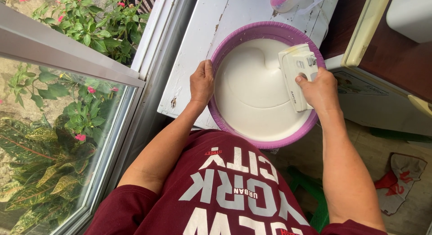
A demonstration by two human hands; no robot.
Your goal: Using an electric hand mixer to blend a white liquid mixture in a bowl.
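A wide purple plastic basin (263, 29) sits on a worn white table (211, 19). It is nearly full of smooth white batter (249, 91), with a swirl running toward the mixer. My right hand (320, 89) grips a white electric hand mixer (297, 66) held over the basin's right side, its beaters hidden below the body. My left hand (201, 82) clasps the basin's left rim, fingers over the edge.
A clear jug with a pink top (288, 0) stands at the table's far edge. A window frame (148, 59) with plants outside runs along the left. A white appliance (382, 104) stands on the right. A cloth (400, 181) lies on the floor, near something green (310, 190).
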